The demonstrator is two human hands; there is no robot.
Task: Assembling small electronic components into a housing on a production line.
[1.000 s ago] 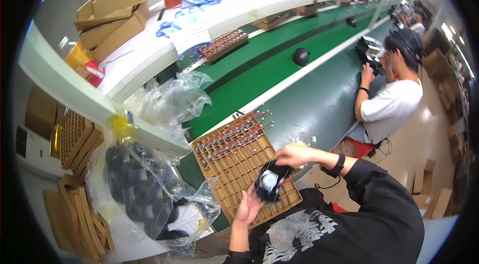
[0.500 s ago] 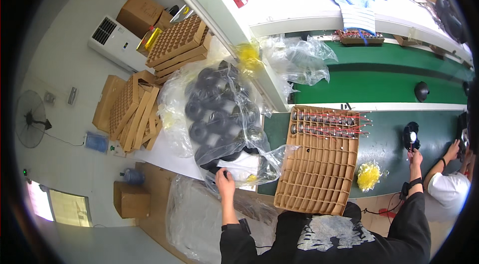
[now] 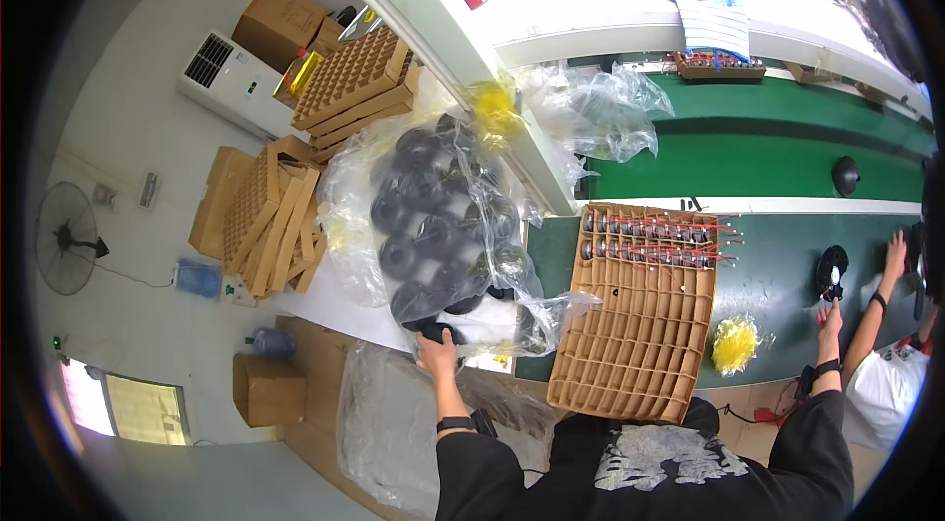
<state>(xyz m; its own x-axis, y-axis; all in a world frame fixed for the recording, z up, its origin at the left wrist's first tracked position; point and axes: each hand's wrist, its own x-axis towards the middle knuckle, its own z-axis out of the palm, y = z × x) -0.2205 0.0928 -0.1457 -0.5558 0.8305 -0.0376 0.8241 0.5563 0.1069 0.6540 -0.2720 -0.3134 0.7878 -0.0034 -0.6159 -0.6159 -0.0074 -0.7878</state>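
Observation:
My left hand (image 3: 436, 352) is closed around a dark round part (image 3: 443, 332) at the mouth of a clear plastic bag (image 3: 536, 309). Inside the bag lie several black ring-shaped parts (image 3: 433, 231), with white showing between them. On the right, the fingertips of my right hand (image 3: 829, 322) pinch the lower edge of a black round housing (image 3: 830, 263), which has a bright spot near its middle. Between my hands stands a divided cardboard tray (image 3: 630, 334); its two far rows hold small metal parts (image 3: 650, 228) with red wires.
A bundle of yellow-tipped strands (image 3: 735, 344) lies on the green bench (image 3: 768, 245) beside the tray. A co-worker's hand (image 3: 894, 255) reaches in at the right. A black dome (image 3: 845, 176) sits on the green strip beyond. Divider trays (image 3: 354, 78) are stacked far left; a white post (image 3: 472, 59) rises behind the bag.
My left hand has moved slightly down and left with the dark part, and the bag film lies differently. My right hand has shifted slightly right with the housing, which is turned differently.

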